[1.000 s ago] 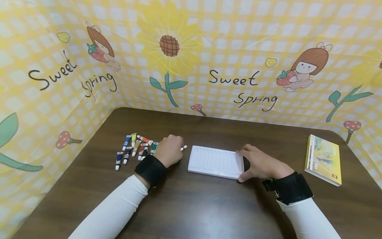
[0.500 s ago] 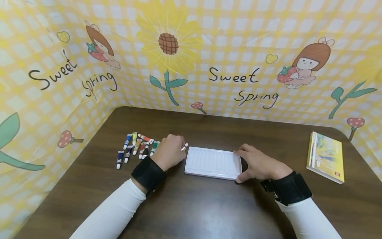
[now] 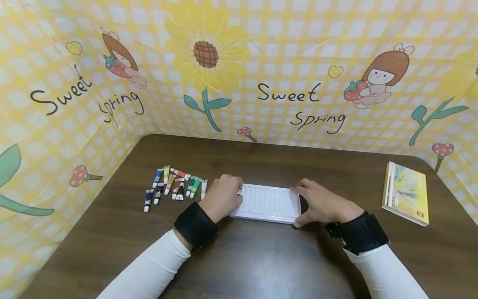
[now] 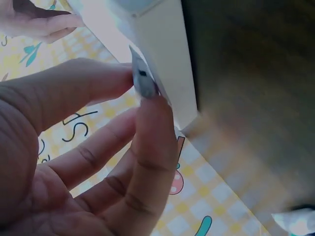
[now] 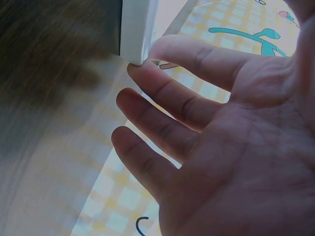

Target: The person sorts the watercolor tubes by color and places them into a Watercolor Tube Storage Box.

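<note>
My left hand (image 3: 223,197) is over the left end of a white plastic tray (image 3: 270,203) with narrow parallel slots. Between thumb and forefinger it pinches a small paint tube (image 4: 142,81), whose flat pale end shows close against the tray's side in the left wrist view. In the head view most of that tube is hidden by the fingers. My right hand (image 3: 323,203) holds the tray's right end, thumb at the near corner and forefinger at the far one. In the right wrist view, fingertips (image 5: 135,69) meet the tray's corner and the lower fingers extend free.
Left of the tray lie several loose paint tubes, among them a white tube (image 3: 203,189), a green tube (image 3: 195,187) and a dark blue tube (image 3: 148,200). A yellow box (image 3: 406,194) with a painted cover lies at the right. Patterned cloth (image 3: 284,62) walls the table's back and left.
My left hand has carried the pinched tube right, from beside the tray to over its left end, uncovering green and white tubes. The tray has shifted slightly left with my right hand on it.
</note>
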The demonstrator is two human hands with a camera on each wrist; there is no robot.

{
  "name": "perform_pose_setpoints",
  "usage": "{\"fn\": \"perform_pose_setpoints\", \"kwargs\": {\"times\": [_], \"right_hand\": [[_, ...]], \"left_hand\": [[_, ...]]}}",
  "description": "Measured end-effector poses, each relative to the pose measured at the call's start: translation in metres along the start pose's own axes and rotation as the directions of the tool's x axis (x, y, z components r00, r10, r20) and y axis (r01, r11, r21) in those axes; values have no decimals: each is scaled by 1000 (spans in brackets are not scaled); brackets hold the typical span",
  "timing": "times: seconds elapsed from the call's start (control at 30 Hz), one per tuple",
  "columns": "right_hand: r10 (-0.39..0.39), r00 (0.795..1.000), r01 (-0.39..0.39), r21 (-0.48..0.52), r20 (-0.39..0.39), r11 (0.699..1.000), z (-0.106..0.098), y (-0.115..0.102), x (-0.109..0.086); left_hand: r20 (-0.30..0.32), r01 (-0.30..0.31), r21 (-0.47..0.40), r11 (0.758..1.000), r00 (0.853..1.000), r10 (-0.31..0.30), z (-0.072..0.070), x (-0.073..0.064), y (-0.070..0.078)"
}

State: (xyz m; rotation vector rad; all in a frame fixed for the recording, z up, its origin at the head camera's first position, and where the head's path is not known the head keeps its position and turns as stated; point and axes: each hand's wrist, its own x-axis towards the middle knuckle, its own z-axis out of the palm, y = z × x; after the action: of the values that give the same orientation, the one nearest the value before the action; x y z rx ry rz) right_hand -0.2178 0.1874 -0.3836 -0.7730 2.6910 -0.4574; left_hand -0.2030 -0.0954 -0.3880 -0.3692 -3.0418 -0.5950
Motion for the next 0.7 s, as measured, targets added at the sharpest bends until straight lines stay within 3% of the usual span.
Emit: {"fn": "perform_pose_setpoints", "kwargs": {"times": [0.7], "right_hand": [[1, 1000, -1, -9, 5, 1000, 0, 0, 1]], "left_hand": [[47, 1, 83, 997, 999, -5, 2, -3, 3]]}}
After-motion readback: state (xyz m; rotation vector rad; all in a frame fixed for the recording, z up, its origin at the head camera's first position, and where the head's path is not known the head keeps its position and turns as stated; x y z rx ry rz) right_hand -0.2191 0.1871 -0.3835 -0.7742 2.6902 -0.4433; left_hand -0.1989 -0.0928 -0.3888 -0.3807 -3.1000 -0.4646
